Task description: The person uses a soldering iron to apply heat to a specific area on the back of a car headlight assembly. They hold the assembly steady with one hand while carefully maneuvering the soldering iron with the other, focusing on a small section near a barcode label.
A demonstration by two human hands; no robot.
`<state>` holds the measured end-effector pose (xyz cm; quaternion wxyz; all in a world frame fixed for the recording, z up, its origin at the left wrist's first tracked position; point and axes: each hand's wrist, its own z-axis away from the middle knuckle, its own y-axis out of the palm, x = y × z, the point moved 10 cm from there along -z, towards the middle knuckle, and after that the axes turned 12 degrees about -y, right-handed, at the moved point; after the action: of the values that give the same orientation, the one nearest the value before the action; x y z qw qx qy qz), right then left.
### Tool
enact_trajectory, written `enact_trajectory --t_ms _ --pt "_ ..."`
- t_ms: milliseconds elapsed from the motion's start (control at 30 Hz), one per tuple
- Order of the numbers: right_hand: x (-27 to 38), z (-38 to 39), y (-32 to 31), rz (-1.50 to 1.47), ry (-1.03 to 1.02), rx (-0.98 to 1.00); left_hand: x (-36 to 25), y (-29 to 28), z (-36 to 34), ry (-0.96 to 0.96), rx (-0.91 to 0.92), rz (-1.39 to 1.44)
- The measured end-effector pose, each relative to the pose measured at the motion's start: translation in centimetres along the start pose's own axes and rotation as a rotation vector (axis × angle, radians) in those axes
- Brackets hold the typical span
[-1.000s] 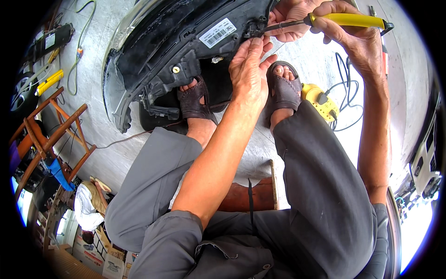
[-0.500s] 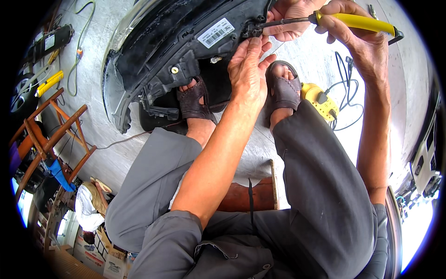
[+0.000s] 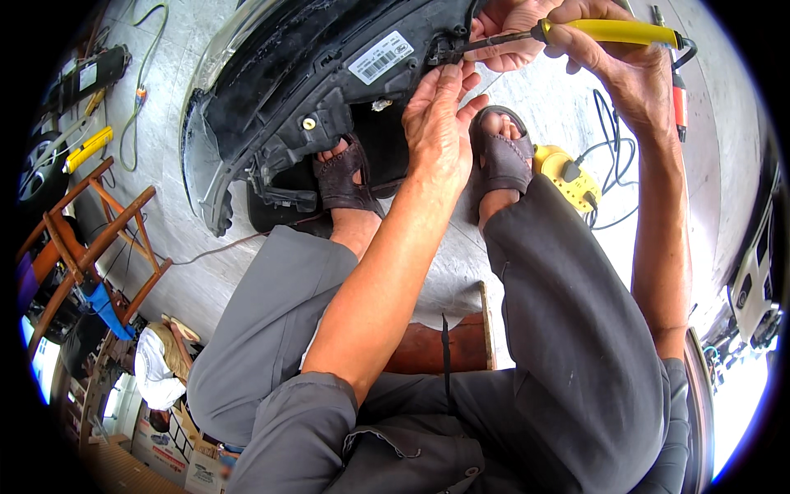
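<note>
A black car headlight housing (image 3: 288,90) with a clear lens edge and a white label lies at the top, in front of my feet. My left hand (image 3: 440,123) is at its right corner, thumb and fingertips pinched against a small black mounting tab (image 3: 444,51). In my right hand (image 3: 613,70) is a soldering iron (image 3: 629,33) with a yellow handle and a black cord; its metal shaft points left, the tip at the tab. Another person's hand (image 3: 506,29) reaches in from the top, its fingers beside the tab, behind the iron's shaft.
A yellow power strip (image 3: 568,177) with plugs and black cords lies right of my right foot. A red and black tool (image 3: 680,107) is on the floor at the right. A brown wooden stool frame (image 3: 107,222) and a yellow tool (image 3: 88,148) are at the left.
My right hand has shifted the soldering iron slightly left, bringing its cord and the red and black tool into sight. My left hand and the headlight have stayed almost still.
</note>
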<state>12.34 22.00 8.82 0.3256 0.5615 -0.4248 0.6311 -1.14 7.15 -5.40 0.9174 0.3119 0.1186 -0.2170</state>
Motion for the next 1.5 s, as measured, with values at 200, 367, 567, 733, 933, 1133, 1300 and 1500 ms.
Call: enact_trajectory --t_ms 200,367,567,733,933,1133,1300,1500 --pt "1.1 0.1 0.3 0.061 0.028 0.010 0.0 -0.1 0.0 0.005 0.005 -0.009" --pt "0.4 0.2 -0.4 0.023 -0.047 -0.013 0.1 0.3 -0.2 0.010 0.033 -0.021" --pt "2.2 2.2 -3.4 0.200 -0.245 0.061 0.2 -0.3 0.1 -0.029 0.077 0.121" --pt "3.0 4.8 -5.3 0.036 -0.203 -0.150 0.5 -0.1 -0.4 -0.066 0.101 0.230" --pt "2.0 5.6 -5.5 -0.043 -0.159 -0.114 0.4 0.1 -0.7 -0.048 0.139 0.154" --pt "1.4 5.3 -3.9 -0.035 -0.116 -0.143 0.2 0.0 -0.8 -0.033 0.134 0.189" --pt "0.3 5.1 -2.7 -0.044 -0.151 -0.162 0.0 0.4 -0.4 -0.057 0.138 0.244" --pt "-0.9 5.3 -1.9 -0.011 -0.109 -0.174 -0.2 0.7 0.0 -0.082 0.172 0.316"
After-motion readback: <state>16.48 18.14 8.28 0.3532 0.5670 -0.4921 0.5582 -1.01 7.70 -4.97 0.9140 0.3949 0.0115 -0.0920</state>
